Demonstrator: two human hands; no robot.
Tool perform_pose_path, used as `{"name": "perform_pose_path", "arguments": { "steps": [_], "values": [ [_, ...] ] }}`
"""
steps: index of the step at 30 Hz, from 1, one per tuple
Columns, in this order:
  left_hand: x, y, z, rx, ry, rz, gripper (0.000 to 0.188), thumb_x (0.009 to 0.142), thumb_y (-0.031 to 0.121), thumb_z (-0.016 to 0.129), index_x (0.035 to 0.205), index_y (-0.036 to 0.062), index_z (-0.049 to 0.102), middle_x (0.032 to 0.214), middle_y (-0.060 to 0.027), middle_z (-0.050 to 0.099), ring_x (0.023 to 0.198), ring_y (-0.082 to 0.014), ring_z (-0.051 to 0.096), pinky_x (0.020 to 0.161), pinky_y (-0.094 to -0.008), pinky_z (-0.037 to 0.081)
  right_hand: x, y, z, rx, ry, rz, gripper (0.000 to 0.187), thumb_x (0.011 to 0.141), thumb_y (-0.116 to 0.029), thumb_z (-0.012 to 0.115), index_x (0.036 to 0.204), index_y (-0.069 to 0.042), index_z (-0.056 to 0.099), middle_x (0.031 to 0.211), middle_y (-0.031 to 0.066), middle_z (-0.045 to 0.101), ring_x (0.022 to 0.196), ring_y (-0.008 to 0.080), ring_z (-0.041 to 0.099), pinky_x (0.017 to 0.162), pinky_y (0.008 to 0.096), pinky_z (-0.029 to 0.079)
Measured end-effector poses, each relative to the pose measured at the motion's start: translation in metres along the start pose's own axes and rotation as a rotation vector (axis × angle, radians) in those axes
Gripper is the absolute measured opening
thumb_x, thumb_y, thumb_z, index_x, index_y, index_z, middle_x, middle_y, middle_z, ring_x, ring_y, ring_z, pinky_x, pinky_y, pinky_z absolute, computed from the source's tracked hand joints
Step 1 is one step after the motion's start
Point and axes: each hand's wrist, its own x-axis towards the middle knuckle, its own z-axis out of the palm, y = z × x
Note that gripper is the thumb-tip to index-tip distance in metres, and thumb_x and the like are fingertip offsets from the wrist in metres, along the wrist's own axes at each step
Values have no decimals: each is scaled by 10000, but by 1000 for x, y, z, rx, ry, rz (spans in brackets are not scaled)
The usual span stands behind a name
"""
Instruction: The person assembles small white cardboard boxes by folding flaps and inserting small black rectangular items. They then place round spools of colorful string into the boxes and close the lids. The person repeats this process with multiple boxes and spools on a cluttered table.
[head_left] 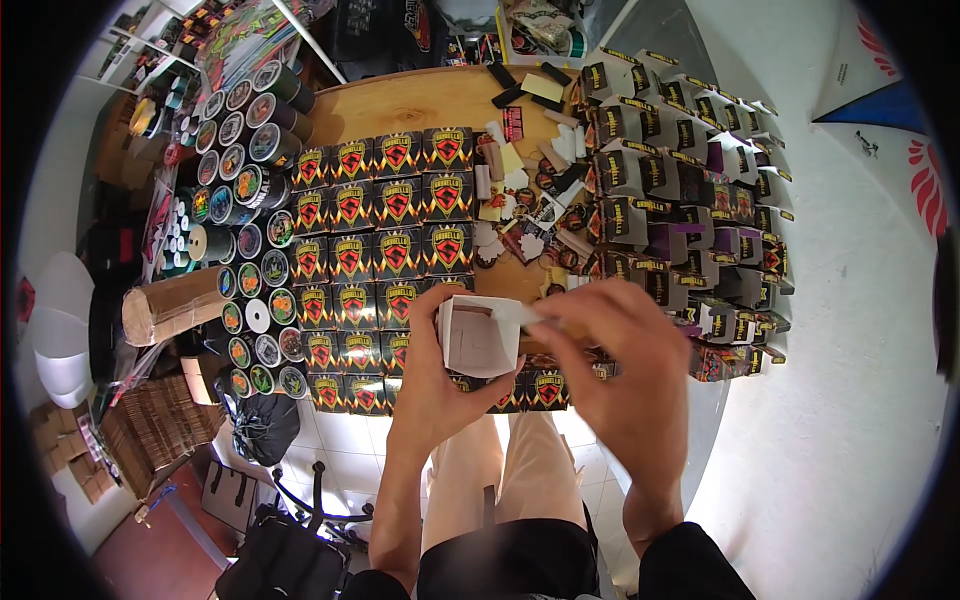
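Note:
In front of me my left hand (437, 375) is wrapped round a small cardboard box (480, 345), fingers on its left side and thumb along the lower edge. The box's top is open and shows a bare white inside. At its right edge my right hand (625, 360) has thumb and forefinger pinched together, slightly blurred. A whitish bit, perhaps a flap, shows by these fingertips; I cannot tell what it is. Under and left of the box, black boxes with red-and-yellow shield prints (399, 255) stand in close rows.
Rows of open-topped boxes (650, 175) fill the table's right side. Between the two groups lie loose stickers, cut-outs and small rolls (530, 215). Round-lidded containers (275, 268) and a brown paper-wrapped bundle (172, 305) are at the left. A black office chair (285, 555) stands below.

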Motion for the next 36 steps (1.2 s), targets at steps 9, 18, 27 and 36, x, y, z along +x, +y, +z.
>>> {"name": "perform_pose_path", "arguments": {
  "steps": [9,18,27,36],
  "values": [
    [0,4,2,-33,-52,9,1064,671,89,1001,1518,79,357,1353,-177,584,1224,-334,654,1005,-454,565,3,5,25,-140,-220,-44,182,861,-98,827,1007,-72,723,1018,87,618,961,296,672,807,444,526],
    [-12,1,7,-23,-154,20,1033,676,156,999,1507,54,393,1370,-184,567,1251,-355,632,1038,-452,541,10,20,39,-318,-304,-15,481,764,-23,783,1228,-104,684,1071,131,658,1109,331,643,934,493,397],
    [-7,-6,3,-38,-124,-22,1009,681,103,988,1494,57,392,1349,-164,574,1241,-318,632,1038,-432,539,21,41,47,68,-298,124,368,867,-66,777,1233,-51,741,1084,102,745,1034,253,707,960,456,476],
    [11,-12,1,-115,-50,-7,914,721,26,946,1459,83,410,1291,-133,601,1168,-250,664,1000,-388,569,71,114,78,88,-4,260,170,989,-78,745,1141,-10,778,977,131,762,803,212,720,753,357,555]
  ]
}}
